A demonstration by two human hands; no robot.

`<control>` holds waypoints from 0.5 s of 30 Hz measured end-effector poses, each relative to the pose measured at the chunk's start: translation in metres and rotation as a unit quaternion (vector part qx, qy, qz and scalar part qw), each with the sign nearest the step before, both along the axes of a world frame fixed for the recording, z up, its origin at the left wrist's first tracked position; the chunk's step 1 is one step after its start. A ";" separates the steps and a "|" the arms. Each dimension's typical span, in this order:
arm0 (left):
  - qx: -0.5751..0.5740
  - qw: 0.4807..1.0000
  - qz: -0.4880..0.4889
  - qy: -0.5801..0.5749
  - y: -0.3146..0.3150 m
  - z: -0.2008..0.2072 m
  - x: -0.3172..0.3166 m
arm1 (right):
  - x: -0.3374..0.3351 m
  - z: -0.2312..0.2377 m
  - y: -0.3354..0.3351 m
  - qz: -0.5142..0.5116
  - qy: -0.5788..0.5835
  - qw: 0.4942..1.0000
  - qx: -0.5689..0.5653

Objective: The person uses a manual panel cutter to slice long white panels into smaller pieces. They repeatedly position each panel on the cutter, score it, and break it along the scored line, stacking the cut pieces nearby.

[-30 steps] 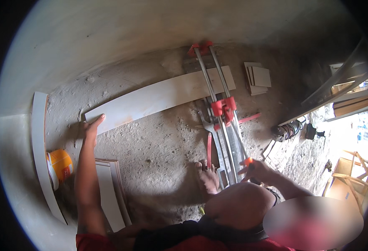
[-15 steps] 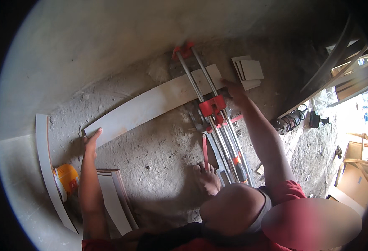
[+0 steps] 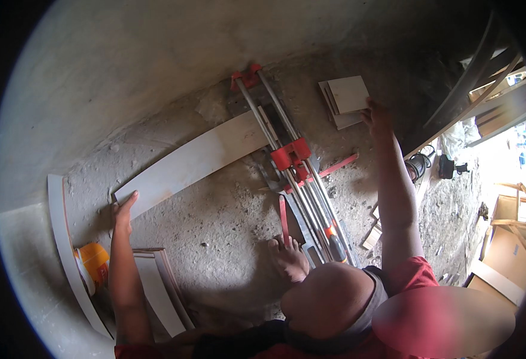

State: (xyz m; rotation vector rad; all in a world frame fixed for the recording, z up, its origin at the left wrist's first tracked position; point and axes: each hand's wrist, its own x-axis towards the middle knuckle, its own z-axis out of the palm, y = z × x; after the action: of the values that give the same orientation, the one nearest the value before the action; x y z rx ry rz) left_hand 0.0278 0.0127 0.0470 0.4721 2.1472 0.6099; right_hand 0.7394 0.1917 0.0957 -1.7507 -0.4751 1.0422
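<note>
Right hand (image 3: 380, 119), shifted rightward, pinches a tile (image 3: 349, 94); left hand (image 3: 123, 212) pinches a strip (image 3: 197, 155) near a labelled bucket (image 3: 95, 262).

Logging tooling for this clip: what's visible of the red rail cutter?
The rail cutter lies slanted on the dusty floor. Two parallel, shiny metal-looking rails run from a red far bracket through a red carriage. An orange-and-dark handle lies along them. A pale strip has one end beneath the rails. The knee hides the cutter's near end.
</note>
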 end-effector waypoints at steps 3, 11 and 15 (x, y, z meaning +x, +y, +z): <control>0.001 1.000 0.006 0.011 -0.001 0.005 0.005 | 0.015 -0.023 0.004 -0.012 -0.019 1.000 -0.014; 0.015 1.000 -0.022 -0.015 0.002 0.010 0.006 | -0.035 -0.001 -0.011 0.094 -0.663 0.742 0.039; 0.005 1.000 -0.001 0.024 -0.006 -0.003 -0.007 | -0.179 0.039 -0.096 0.348 -0.061 0.930 0.101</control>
State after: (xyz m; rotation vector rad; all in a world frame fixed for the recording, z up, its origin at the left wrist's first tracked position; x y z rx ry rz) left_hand 0.0207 0.0071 0.0441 0.4987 2.1907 0.6130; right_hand 0.5606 0.0960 0.1350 -1.4854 -1.3009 1.3072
